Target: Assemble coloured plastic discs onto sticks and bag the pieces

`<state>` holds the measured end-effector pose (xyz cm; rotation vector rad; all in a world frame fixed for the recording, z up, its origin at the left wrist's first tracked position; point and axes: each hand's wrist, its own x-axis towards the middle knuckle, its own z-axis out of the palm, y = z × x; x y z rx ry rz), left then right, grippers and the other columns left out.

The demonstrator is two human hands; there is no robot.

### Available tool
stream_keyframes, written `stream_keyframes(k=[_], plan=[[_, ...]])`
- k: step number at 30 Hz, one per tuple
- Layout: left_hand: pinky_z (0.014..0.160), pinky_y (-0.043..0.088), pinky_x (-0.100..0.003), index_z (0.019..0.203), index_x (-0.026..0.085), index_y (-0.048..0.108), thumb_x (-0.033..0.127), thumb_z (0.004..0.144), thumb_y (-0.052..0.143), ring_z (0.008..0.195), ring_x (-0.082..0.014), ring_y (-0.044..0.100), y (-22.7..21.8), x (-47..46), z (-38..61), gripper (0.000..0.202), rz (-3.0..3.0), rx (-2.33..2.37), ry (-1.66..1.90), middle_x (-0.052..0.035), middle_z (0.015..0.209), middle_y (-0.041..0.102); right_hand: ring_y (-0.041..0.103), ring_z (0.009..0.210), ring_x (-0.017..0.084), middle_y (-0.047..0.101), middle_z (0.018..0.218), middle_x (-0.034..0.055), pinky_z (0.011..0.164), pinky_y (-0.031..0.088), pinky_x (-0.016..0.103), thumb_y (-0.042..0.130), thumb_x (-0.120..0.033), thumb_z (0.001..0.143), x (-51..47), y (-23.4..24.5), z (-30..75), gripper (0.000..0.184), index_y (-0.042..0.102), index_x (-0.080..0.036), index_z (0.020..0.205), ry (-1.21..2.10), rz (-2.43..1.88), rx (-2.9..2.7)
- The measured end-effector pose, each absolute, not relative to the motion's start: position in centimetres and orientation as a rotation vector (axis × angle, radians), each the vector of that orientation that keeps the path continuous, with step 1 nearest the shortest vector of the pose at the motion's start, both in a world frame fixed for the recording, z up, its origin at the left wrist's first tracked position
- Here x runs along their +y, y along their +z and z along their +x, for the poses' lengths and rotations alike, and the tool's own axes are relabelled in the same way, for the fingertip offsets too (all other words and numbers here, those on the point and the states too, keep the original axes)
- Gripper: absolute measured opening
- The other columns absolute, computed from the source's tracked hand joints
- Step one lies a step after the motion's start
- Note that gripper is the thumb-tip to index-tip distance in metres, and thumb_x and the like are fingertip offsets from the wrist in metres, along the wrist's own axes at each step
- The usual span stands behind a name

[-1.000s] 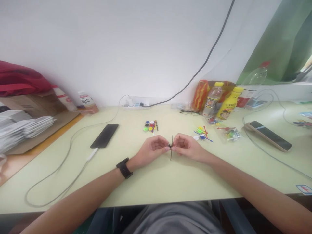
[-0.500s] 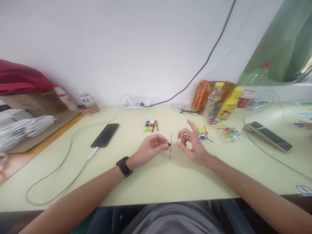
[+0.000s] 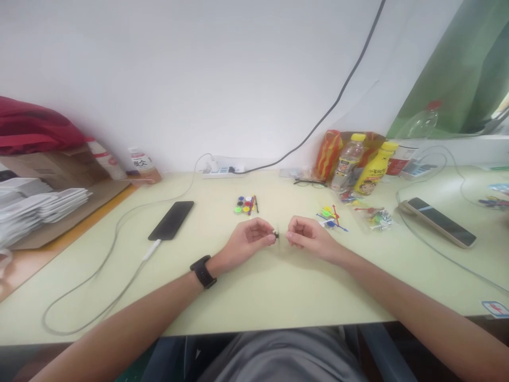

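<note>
My left hand (image 3: 248,241), with a black watch on its wrist, is closed in a pinch on a small black piece (image 3: 275,234) just above the pale green table (image 3: 254,297). My right hand (image 3: 308,239) is curled closed right beside it, its fingertips a small gap from the piece; I cannot see whether anything is in them. No thin black rod shows between the hands.
A black phone (image 3: 171,220) lies on a white cable at the left. Small coloured caps (image 3: 244,205) and coloured plastic sticks (image 3: 332,217) sit behind the hands. Bottles (image 3: 374,167), a power strip (image 3: 220,170) and a second phone (image 3: 440,222) stand farther back and right.
My right hand let go, opened with fingers spread, then curled shut beside the left again. The thin black rod upright between the hands earlier is no longer visible.
</note>
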<state>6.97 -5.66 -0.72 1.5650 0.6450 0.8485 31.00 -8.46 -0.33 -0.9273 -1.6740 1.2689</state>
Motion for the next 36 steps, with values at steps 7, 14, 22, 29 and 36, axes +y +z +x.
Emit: stream_keyframes(k=[7,14,22,29,36], plan=[[0.088,0.057,-0.034,0.102,0.015,0.068,0.038,0.087,0.083,0.091,-0.0193,0.070,-0.7,-5.7,7.0,0.032,1.589,0.654,0.838,-0.0079,0.098,0.072,0.051,0.061,0.010,0.060,0.078,-0.0024,0.056,0.044,0.024,0.083,-0.051,0.082,-8.5,-0.8,30.6,0.041,0.057,-0.021,0.089,1.352,-0.918,-1.624],[0.087,0.057,-0.032,0.102,0.015,0.068,0.038,0.087,0.084,0.092,-0.0191,0.071,-0.9,-5.7,7.1,0.032,1.605,0.664,0.816,-0.0084,0.099,0.073,0.052,0.062,0.010,0.062,0.084,-0.0016,0.057,0.048,0.025,0.087,-0.051,0.078,-8.4,-1.3,30.6,0.044,0.059,-0.021,0.092,1.349,-0.915,-1.652],[0.090,0.058,-0.035,0.105,0.015,0.070,0.041,0.088,0.081,0.097,-0.0222,0.073,-0.9,-5.7,7.0,0.033,1.629,0.686,0.790,-0.0109,0.104,0.076,0.058,0.068,0.014,0.068,0.088,0.0017,0.060,0.046,0.027,0.075,-0.047,0.090,-8.7,-0.7,30.6,0.029,0.064,-0.022,0.101,1.151,-0.982,-1.819],[0.100,0.056,-0.040,0.114,0.017,0.070,0.043,0.094,0.075,0.109,-0.0257,0.072,-0.8,-5.7,7.3,0.034,1.659,0.651,0.728,-0.0126,0.114,0.076,0.051,0.062,0.015,0.062,0.072,-0.0002,0.057,0.038,0.029,0.067,-0.043,0.093,-8.1,-1.5,31.3,0.021,0.073,-0.023,0.096,0.808,-1.119,-2.013],[0.113,0.048,-0.049,0.131,0.024,0.066,0.039,0.091,0.074,0.127,-0.0287,0.062,-2.0,-4.7,6.8,0.043,1.910,0.913,0.869,-0.0099,0.139,0.064,0.048,0.056,0.015,0.053,0.059,-0.0018,0.056,0.032,0.030,0.067,-0.054,0.091,-7.3,-0.8,32.8,0.033,0.071,-0.023,0.078,0.378,-1.406,-2.093]])
